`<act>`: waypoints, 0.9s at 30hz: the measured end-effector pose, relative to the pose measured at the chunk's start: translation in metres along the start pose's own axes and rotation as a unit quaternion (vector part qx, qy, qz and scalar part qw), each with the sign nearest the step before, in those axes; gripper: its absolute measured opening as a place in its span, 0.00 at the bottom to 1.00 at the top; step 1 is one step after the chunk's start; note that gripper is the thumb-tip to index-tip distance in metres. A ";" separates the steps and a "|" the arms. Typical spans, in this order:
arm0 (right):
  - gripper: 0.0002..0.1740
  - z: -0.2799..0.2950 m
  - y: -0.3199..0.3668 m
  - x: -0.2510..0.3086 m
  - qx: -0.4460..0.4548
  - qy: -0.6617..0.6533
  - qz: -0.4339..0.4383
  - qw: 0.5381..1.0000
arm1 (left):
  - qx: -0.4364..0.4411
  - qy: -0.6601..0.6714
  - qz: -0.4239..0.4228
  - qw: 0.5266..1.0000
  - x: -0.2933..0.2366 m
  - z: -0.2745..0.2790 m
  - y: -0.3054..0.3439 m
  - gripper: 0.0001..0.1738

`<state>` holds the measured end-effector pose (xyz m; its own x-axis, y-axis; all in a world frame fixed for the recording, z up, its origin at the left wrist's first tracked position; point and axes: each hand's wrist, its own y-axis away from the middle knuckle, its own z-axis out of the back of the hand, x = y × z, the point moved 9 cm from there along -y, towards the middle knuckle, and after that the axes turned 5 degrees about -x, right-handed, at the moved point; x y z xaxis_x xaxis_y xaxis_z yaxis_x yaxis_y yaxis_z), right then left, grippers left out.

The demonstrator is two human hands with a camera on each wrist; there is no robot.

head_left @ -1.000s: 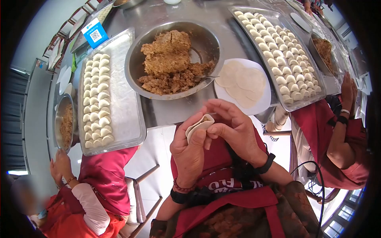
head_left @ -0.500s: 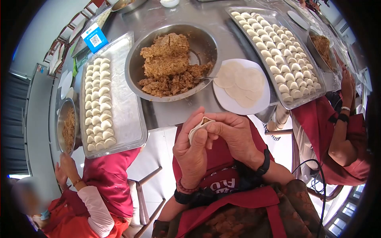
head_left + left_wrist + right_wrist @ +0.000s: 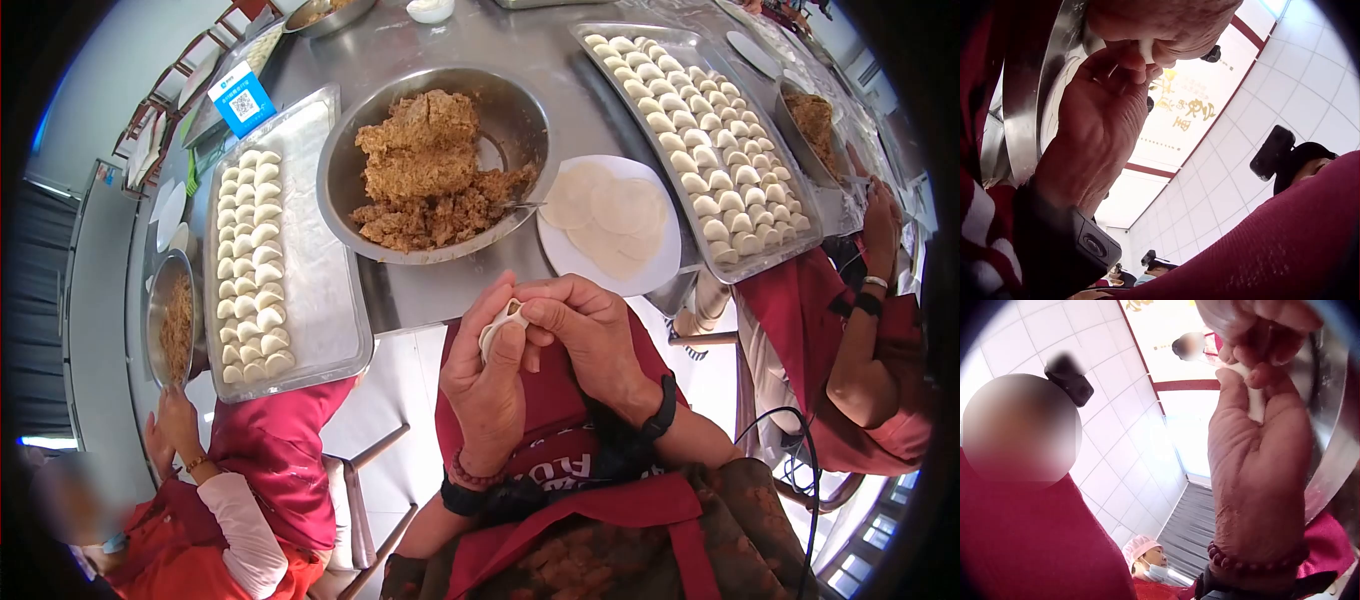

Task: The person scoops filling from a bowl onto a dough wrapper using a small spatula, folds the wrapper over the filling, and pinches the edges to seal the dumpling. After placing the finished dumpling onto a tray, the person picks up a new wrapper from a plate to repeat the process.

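A half-folded dumpling (image 3: 492,332) is held between both hands in front of the table edge, with a little filling showing at its open top. My left hand (image 3: 488,388) cups it from the left, thumb laid against its near face. The right hand (image 3: 590,345) pinches the wrapper's edge on the other side. Only a white sliver of the dumpling (image 3: 1145,50) shows in the left wrist view. From the right wrist, the dumpling (image 3: 1256,405) appears between the left thumb and fingers. Beyond the hands stands a steel bowl (image 3: 345,222) of brown filling.
A white plate (image 3: 560,258) of round wrappers is right of the bowl, where a utensil handle (image 3: 522,205) leans. Trays of folded dumplings lie on the left (image 3: 325,300) and right (image 3: 735,265). A blue QR sign (image 3: 241,100) stands by the left tray. People sit on both sides.
The right hand has come in closer to the left, its fingers lowering onto the dumpling. The wrapper's opening has narrowed as its edges were pinched together.
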<state>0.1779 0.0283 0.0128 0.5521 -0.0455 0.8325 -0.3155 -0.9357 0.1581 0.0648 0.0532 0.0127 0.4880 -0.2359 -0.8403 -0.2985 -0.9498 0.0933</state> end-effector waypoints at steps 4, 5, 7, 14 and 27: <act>0.06 -0.001 -0.003 -0.001 -0.006 -0.074 -0.010 0.997 | -0.020 -0.017 -0.017 1.000 -0.001 0.001 -0.002 0.29; 0.05 -0.001 -0.004 -0.001 0.004 -0.072 -0.014 0.997 | -0.024 -0.024 -0.023 0.999 -0.002 0.001 -0.002 0.29; 0.04 0.000 -0.005 -0.001 0.022 -0.068 -0.020 0.997 | -0.016 -0.037 -0.024 0.999 -0.002 0.000 -0.003 0.29; 0.05 0.005 -0.008 0.012 0.043 0.073 0.083 0.993 | 0.006 -0.063 0.016 0.998 0.006 0.001 -0.001 0.28; 0.06 0.008 -0.005 0.000 0.075 0.010 -0.010 0.997 | 0.056 -0.066 0.069 0.994 0.013 -0.002 -0.001 0.37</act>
<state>0.1858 0.0299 0.0082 0.5413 -0.0200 0.8406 -0.1842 -0.9782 0.0954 0.0725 0.0508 0.0029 0.3268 -0.3255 -0.8872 -0.4474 -0.8803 0.1582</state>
